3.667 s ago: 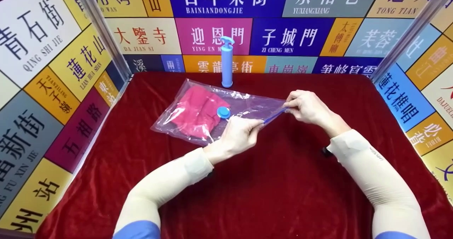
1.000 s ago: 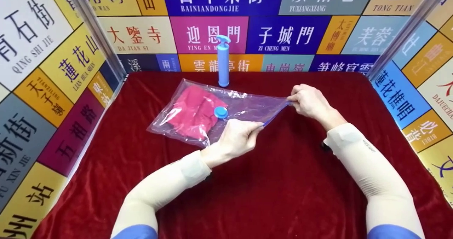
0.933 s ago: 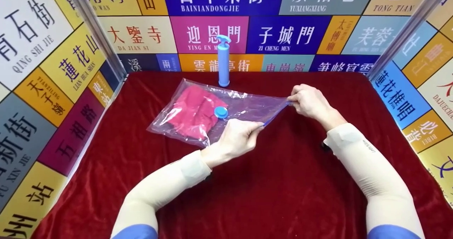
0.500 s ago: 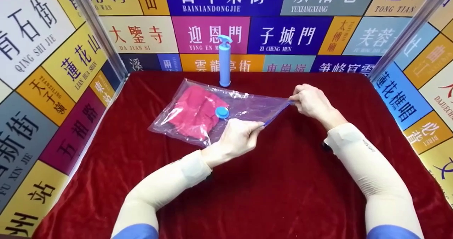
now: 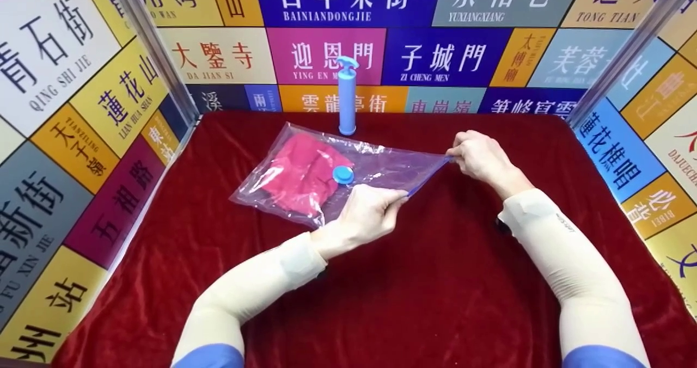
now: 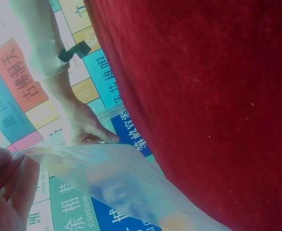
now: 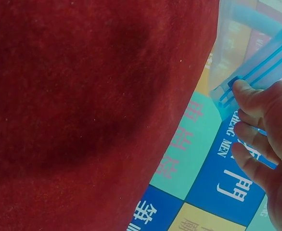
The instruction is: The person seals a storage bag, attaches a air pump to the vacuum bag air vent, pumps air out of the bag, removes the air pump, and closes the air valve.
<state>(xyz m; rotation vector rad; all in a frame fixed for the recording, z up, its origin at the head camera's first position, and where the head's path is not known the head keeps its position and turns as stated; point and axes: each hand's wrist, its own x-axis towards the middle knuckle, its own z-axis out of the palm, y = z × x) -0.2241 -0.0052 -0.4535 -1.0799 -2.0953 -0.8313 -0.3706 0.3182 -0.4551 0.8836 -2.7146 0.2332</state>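
Observation:
A clear vacuum storage bag point(image 5: 381, 164) lies slanted on the cloth with a folded pink cloth item point(image 5: 302, 172) inside. Its round blue valve point(image 5: 343, 175) faces up. My left hand point(image 5: 367, 210) pinches the near part of the bag's blue zip edge point(image 5: 427, 177). At the far right corner of that edge, my right hand point(image 5: 482, 158) pinches the bag. The right wrist view shows the thumb on a small dark blue zip slider point(image 7: 233, 82) near the end of the blue zip lines. Between the hands the edge is stretched straight.
A light blue hand pump point(image 5: 347, 98) stands upright behind the bag, near the table's back edge. Dark red velvet cloth point(image 5: 435, 281) covers the table. Panels with street names point(image 5: 446, 55) enclose the back and sides, with metal posts at the corners.
Since the oldest frame, my right hand has moved right and slightly away along the zip edge, widening the gap from my left hand. Over the last second both hands stay almost still.

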